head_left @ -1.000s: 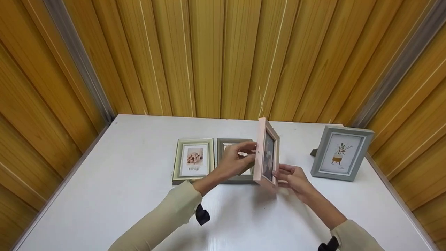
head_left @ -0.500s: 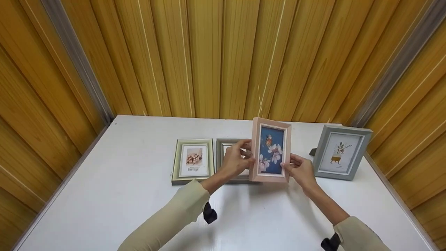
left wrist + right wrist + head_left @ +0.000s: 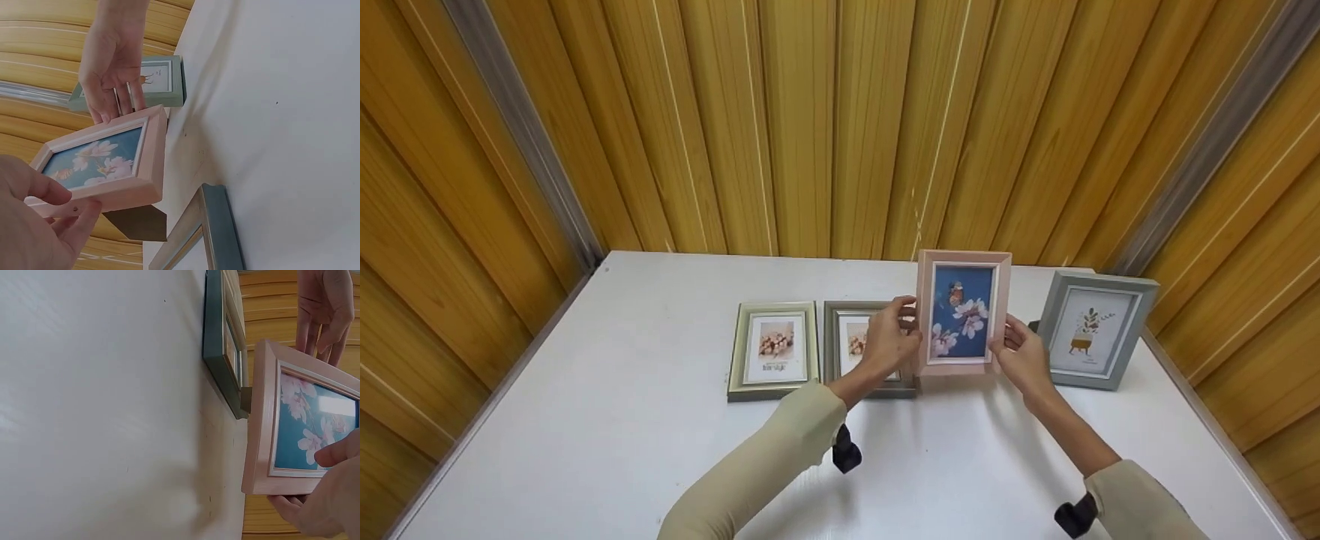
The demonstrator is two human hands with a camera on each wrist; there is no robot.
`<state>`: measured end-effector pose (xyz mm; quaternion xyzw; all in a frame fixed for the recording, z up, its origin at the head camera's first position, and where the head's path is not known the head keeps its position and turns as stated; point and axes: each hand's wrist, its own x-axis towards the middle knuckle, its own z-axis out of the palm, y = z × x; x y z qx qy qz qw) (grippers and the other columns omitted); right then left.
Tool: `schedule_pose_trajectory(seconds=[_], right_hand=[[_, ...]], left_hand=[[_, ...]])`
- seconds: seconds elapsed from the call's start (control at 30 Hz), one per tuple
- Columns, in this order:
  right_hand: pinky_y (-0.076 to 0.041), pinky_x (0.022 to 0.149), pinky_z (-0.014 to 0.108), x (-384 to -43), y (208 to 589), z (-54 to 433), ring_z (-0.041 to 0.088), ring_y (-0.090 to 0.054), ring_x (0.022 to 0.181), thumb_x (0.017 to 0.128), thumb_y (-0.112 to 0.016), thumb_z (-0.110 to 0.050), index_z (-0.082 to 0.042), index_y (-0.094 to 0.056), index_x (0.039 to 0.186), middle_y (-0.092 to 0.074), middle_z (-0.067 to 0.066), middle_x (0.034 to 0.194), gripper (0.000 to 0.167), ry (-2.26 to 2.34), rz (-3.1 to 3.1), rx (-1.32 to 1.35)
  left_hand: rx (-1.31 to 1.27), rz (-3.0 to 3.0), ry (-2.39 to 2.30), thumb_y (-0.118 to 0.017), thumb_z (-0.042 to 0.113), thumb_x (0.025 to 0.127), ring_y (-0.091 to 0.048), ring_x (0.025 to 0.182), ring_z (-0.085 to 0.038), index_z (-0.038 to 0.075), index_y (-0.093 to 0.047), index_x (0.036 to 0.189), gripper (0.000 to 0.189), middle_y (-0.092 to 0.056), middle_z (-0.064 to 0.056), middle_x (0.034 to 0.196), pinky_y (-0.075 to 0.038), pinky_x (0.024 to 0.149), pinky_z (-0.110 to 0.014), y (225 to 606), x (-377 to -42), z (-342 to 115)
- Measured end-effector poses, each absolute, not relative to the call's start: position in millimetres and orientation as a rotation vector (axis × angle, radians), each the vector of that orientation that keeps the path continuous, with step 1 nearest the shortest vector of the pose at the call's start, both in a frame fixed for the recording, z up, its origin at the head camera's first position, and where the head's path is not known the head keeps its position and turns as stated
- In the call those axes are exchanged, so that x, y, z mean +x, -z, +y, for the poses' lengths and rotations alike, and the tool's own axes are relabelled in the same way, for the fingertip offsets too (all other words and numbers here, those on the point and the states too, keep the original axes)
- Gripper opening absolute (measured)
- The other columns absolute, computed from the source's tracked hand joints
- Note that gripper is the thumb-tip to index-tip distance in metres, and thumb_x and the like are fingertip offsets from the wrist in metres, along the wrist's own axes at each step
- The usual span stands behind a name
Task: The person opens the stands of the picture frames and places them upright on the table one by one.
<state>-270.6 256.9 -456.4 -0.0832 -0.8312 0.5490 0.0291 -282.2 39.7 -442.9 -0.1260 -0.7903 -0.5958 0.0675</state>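
Observation:
A pink picture frame [image 3: 964,311] with a blue flower-and-butterfly print stands upright, facing me, between my two hands. My left hand [image 3: 894,339] grips its left edge, thumb on the front and fingers behind. My right hand [image 3: 1018,351] holds the right edge the same way. The frame's lower edge is at or just above the white table [image 3: 607,420]; I cannot tell which. In the left wrist view the pink frame [image 3: 104,163] shows a brown back stand [image 3: 138,222]. The right wrist view shows the pink frame [image 3: 298,422] from its side.
A grey-blue frame [image 3: 1099,330] with a plant print stands upright just right of the pink one. Two frames lie flat to the left: a grey one [image 3: 851,341] partly behind my left hand and a pale green-gold one [image 3: 774,349]. Wooden walls enclose the table on three sides.
The pink frame turned from edge-on to facing me and moved right and back, toward the grey-blue frame. Both hands moved with it.

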Motion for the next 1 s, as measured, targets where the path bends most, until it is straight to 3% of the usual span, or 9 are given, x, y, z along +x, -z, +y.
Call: schedule_pose_trajectory(seconds=[0.2, 0.43, 0.63, 1.0], right_hand=[[-0.030, 0.124, 0.049, -276, 463, 268, 0.041, -0.032, 0.152, 0.099, -0.049, 0.000, 0.001, -0.014, 0.162, -0.031, 0.027, 0.163, 0.073, -1.802, -2.556, -0.242], [-0.023, 0.127, 0.050, -279, 475, 278, 0.037, -0.015, 0.159, 0.097, -0.048, 0.004, -0.005, 0.000, 0.164, -0.013, 0.021, 0.171, 0.083, -1.877, -2.531, -0.125], [-0.017, 0.129, 0.049, -282, 483, 283, 0.034, -0.008, 0.160, 0.096, -0.047, 0.003, -0.009, 0.007, 0.164, -0.003, 0.017, 0.173, 0.088, -1.908, -2.549, -0.092], [-0.016, 0.129, 0.048, -283, 489, 290, 0.038, -0.006, 0.160, 0.099, -0.050, -0.002, -0.006, 0.006, 0.164, -0.003, 0.019, 0.172, 0.086, -1.848, -2.568, -0.206]], left_hand=[[-0.413, -2.384, 1.884, -0.059, -0.009, 0.081, -0.065, 0.123, -0.035, -0.003, -0.054, 0.139, 0.057, -0.065, -0.022, 0.134, -0.053, 0.106, -0.045, 450, -291, 54], [-0.438, -2.379, 2.058, -0.060, -0.007, 0.081, -0.047, 0.143, -0.037, 0.003, -0.040, 0.150, 0.072, -0.047, -0.018, 0.154, -0.044, 0.116, -0.046, 463, -303, 65], [-0.427, -2.361, 2.149, -0.061, -0.008, 0.077, -0.042, 0.147, -0.036, 0.005, -0.037, 0.152, 0.079, -0.043, -0.016, 0.157, -0.044, 0.116, -0.047, 475, -310, 71], [-0.550, -2.462, 2.048, -0.064, -0.004, 0.079, -0.044, 0.146, -0.033, 0.007, -0.034, 0.154, 0.081, -0.050, -0.014, 0.150, -0.036, 0.122, -0.048, 479, -305, 76]])
